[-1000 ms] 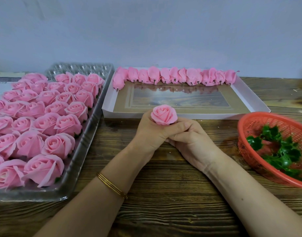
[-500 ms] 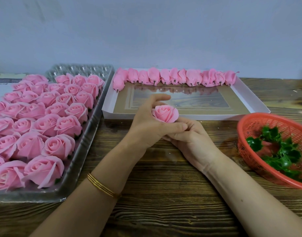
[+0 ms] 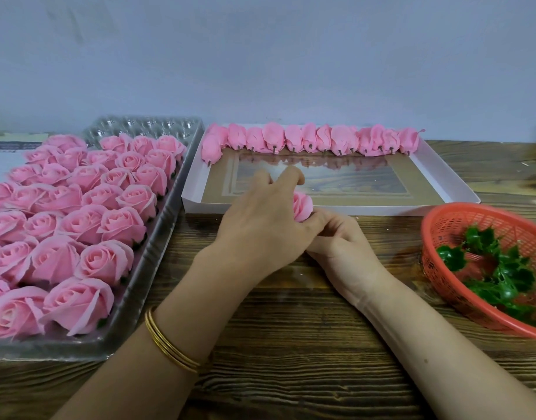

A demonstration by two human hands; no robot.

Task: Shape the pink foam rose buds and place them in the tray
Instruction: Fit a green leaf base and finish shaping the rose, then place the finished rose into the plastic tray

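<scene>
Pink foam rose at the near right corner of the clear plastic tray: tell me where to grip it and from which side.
Probably cup the pink foam rose low around its outer petals, coming from above and the right. It sits bloom-up, neighbouring roses crowd its left and far sides, and its right side faces only the clear plastic tray's rim.

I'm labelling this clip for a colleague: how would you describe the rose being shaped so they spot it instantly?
Find the white tray in the middle of the wooden table. Just before its near edge, the left hand and right hand hold one pink rose. It alone lies in no tray.
</scene>
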